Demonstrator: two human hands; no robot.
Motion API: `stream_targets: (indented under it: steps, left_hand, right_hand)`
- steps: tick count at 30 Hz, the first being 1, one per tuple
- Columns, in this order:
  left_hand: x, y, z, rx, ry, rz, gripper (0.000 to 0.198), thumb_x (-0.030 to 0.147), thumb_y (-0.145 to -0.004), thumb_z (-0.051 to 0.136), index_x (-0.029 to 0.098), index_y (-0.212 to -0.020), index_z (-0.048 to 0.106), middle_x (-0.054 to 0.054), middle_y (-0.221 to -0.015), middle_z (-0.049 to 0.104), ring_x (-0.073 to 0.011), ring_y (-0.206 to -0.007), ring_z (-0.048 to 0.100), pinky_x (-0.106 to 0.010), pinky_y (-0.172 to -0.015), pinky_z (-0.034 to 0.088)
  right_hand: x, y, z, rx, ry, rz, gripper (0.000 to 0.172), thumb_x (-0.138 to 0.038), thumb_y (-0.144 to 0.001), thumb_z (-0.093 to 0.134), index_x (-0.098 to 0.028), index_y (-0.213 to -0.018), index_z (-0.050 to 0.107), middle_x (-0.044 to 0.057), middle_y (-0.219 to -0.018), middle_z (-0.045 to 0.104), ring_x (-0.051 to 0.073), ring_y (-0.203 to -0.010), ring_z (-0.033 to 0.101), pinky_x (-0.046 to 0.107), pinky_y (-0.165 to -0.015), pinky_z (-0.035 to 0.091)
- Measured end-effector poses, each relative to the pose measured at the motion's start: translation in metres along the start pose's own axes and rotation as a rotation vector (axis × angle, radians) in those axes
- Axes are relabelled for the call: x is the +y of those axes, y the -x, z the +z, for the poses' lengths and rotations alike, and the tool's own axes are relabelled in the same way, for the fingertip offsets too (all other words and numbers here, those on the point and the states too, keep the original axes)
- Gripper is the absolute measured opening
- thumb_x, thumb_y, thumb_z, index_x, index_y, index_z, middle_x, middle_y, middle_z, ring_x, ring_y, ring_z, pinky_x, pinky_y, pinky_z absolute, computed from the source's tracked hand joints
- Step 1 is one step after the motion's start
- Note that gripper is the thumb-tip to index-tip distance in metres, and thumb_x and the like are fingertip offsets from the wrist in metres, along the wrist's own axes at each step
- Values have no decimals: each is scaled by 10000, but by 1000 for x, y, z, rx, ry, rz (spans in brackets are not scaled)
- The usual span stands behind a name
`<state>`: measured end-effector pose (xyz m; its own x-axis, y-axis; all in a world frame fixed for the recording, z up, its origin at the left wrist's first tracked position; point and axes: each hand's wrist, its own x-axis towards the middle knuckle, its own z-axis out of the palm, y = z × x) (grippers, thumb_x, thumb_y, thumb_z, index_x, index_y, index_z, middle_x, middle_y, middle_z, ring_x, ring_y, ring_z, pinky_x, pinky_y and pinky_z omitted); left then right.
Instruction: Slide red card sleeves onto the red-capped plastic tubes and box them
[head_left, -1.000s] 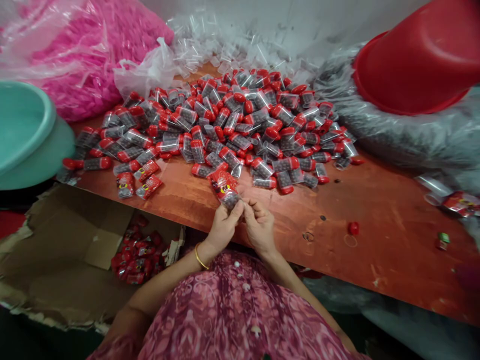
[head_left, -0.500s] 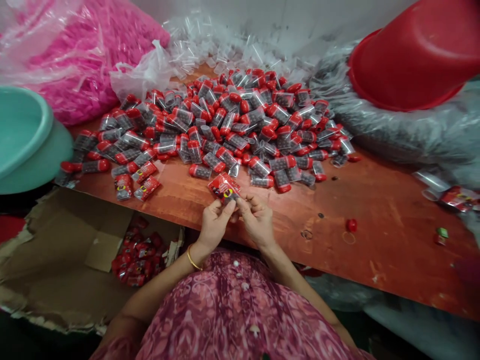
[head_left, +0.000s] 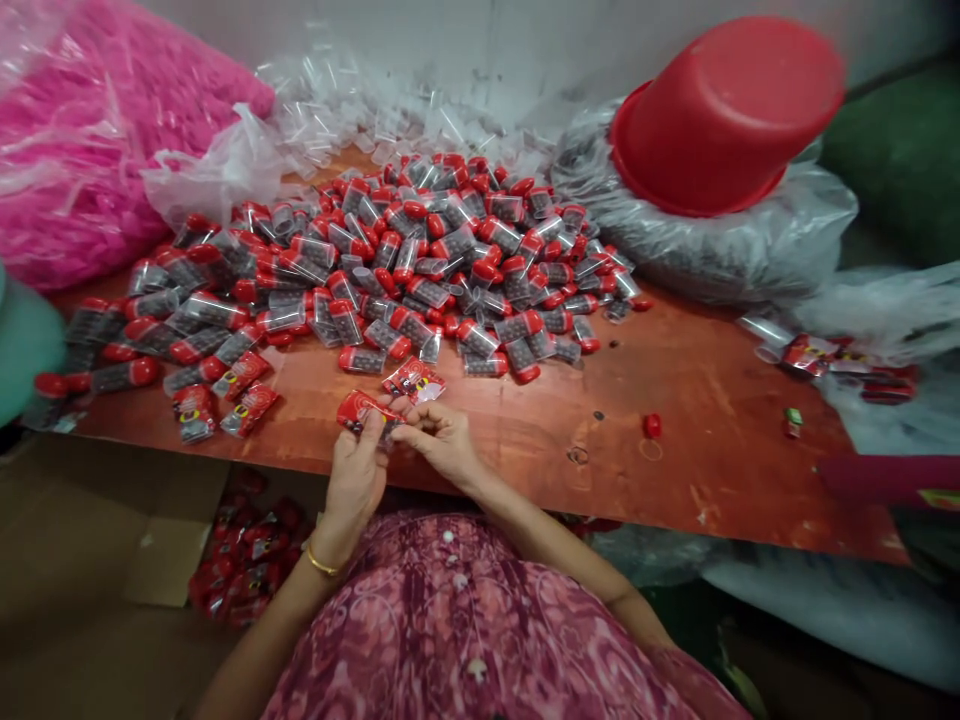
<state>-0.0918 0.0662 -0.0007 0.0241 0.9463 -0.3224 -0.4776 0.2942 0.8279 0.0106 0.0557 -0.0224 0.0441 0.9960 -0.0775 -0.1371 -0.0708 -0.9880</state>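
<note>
My left hand [head_left: 357, 480] is closed around a small red printed packet [head_left: 361, 408], thumb on top. My right hand [head_left: 442, 440] pinches the clear lower right end of the same packet. Just beyond my fingers another red packet [head_left: 415, 380] lies flat on the table. Three similar packets [head_left: 250, 408] rest together to the left. Behind them spreads a big heap of clear tubes with red caps [head_left: 431, 255], dark inside.
On the wooden table [head_left: 720, 420] lie a red cap [head_left: 652, 426] and a small green-topped piece [head_left: 793, 422]. A red bucket [head_left: 727, 120] sits upside down on plastic bags at right. Pink bags [head_left: 112, 140] stand left; a cardboard box [head_left: 169, 545] with red packets is below.
The view has swung right, so everything appears further left. My hands have drawn the held packet leftward, apart from the packet now showing by itself on the table.
</note>
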Motion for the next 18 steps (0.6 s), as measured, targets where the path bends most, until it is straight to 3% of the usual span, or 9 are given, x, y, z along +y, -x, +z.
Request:
stream_targets:
  steps: [3,6,9,12,15,18]
  left_hand:
    - [14,-9,-26,92,-339,107,371,467,-679,677,151,-869,630,-63,-787,690,-212,-816,654,-355,-814,498]
    - [34,-18,-60,316,-954,246,341,430,-707,636,144,-892,643,-97,-837,690,-280,-915,628,-424,-882,450]
    - [47,-25,-83,392,-1366,409,331,358,-776,562,170,-1041,627,-147,-1147,631,-321,-1122,546,-458,-972,382]
    - [50,-30,-83,404,-1476,507,489,332,-805,516,148,-1257,507,-189,-1419,402,-341,-1269,417,-482,-1029,330]
    - [48,-32,-70,433,-1546,540,689,367,-774,549,115,-1386,356,-205,-1503,233,-405,-1317,319,-559,-1047,258]
    - [42,-34,-61,258,-1650,645,609,300,-783,521,154,-1364,412,-142,-1520,232,-394,-1382,175,-598,-1092,84]
  right_hand:
    - [-7,-7,-25,57,335,-187,259,-464,-780,601,-211,-724,614,-7,-657,627,120,-567,545,253,-576,438]
    - [-20,-23,-66,296,776,-280,244,-425,-851,511,-217,-847,639,46,-765,648,170,-672,561,308,-686,441]
    - [-29,-44,-97,396,1148,-298,298,-396,-848,513,-167,-1014,608,139,-1014,628,264,-911,534,397,-800,416]
    - [-30,-59,-107,334,1371,-257,267,-324,-845,517,-134,-1018,592,176,-1104,580,304,-1010,476,439,-844,378]
    - [-27,-63,-108,287,1441,-205,221,-276,-824,531,-132,-984,581,165,-1036,601,300,-979,484,431,-828,367]
    - [-23,-57,-111,262,1443,-146,168,-255,-796,533,-145,-917,567,131,-858,629,277,-856,519,406,-768,374]
